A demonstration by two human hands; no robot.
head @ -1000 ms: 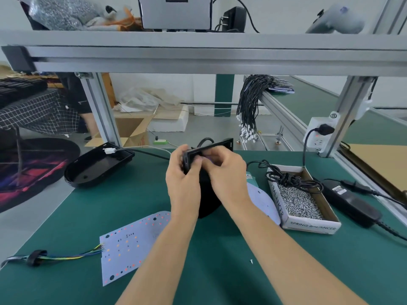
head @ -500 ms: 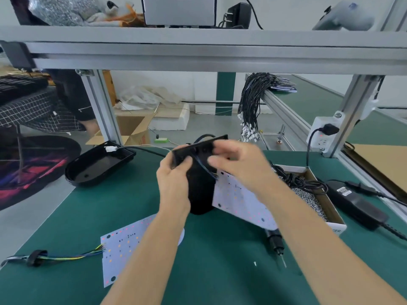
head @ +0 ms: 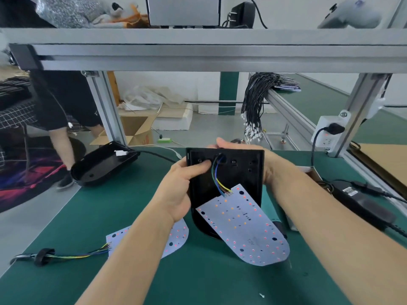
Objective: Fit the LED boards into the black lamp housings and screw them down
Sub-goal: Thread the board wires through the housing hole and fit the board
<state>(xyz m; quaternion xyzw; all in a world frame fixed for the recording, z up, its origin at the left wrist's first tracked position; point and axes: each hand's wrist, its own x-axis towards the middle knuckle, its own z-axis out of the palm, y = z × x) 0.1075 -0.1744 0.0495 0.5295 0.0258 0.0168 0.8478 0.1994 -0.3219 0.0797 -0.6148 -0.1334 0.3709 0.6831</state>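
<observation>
I hold a black lamp housing tilted up over the green mat, its open inside facing me. My left hand grips its left edge, thumb pressed inside near the cable hole. My right hand grips the right edge from behind, mostly hidden. A white LED board hangs out of the housing's lower end on coloured wires that run through the hole. A second LED board with a wire tail lies on the mat under my left forearm. Another black housing lies at the far left.
A black power adapter with its cable lies at the right, with a cardboard box edge behind my right wrist. A bundle of black cables hangs from the rail behind. Aluminium frame posts stand at both sides. A person stands beyond the left post.
The housing has been turned so its open inside faces me. The LED board swung down from my right hand and now dangles on its wires; my right hand moved behind the housing's right edge.
</observation>
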